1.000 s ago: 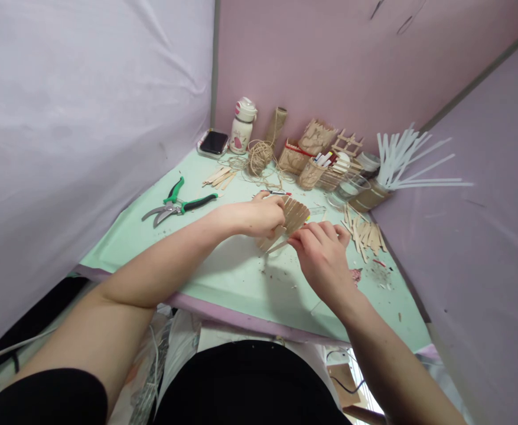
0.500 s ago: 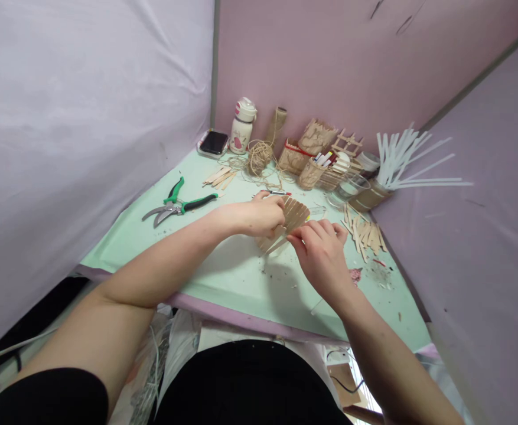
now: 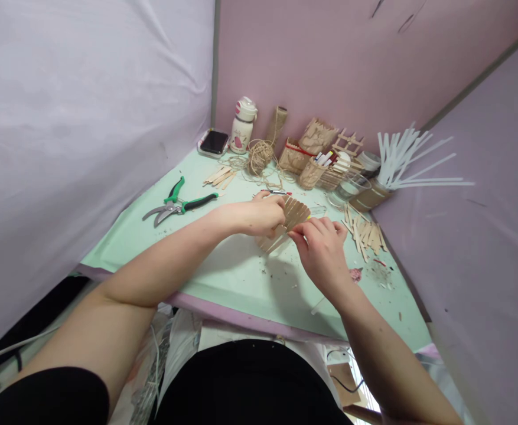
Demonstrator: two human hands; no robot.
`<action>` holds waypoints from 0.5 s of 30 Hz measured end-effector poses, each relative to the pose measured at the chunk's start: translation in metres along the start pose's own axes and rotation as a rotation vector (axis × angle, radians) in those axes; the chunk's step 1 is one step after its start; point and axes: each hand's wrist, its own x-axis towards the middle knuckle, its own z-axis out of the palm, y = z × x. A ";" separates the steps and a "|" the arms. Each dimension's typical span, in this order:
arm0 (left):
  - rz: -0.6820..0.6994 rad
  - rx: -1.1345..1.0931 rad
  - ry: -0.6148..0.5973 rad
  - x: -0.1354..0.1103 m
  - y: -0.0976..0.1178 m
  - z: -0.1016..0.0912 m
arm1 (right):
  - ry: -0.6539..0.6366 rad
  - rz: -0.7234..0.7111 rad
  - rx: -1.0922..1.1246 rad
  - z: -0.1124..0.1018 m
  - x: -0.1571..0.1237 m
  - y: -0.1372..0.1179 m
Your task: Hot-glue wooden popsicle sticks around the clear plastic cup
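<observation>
A row of wooden craft sticks (image 3: 295, 213) lies side by side like a panel on the table, partly covered by my hands. My left hand (image 3: 267, 216) rests over its left side with bent fingers, gripping it. At the panel's lower right edge, my right hand (image 3: 323, 251) has thumb and fingertips pinched on the end of a single craft stick (image 3: 279, 243), which lies along the panel. Behind my left hand a pen (image 3: 280, 192) lies on the table. Just right of the panel is a clear object, partly hidden by my right hand.
Green-handled pruning shears (image 3: 176, 205) lie open at left. Along the back stand a phone (image 3: 214, 142), a bottle (image 3: 241, 133), a twine ball (image 3: 260, 156), stick-made holders (image 3: 312, 172) and white glue sticks (image 3: 396, 162). Loose craft sticks (image 3: 367, 233) lie at right.
My right hand has shifted very slightly, and the stick it pinches now lies closer against the panel, narrowing the gap. My left hand has stayed in place.
</observation>
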 end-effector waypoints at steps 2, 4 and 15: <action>0.004 -0.002 0.000 0.000 -0.001 0.000 | -0.001 -0.001 0.001 0.000 0.000 0.000; 0.013 -0.005 0.016 0.000 -0.002 0.001 | 0.005 -0.002 -0.001 0.000 0.001 -0.001; 0.083 0.009 0.076 0.000 -0.012 0.007 | 0.026 0.002 -0.014 0.001 0.002 -0.005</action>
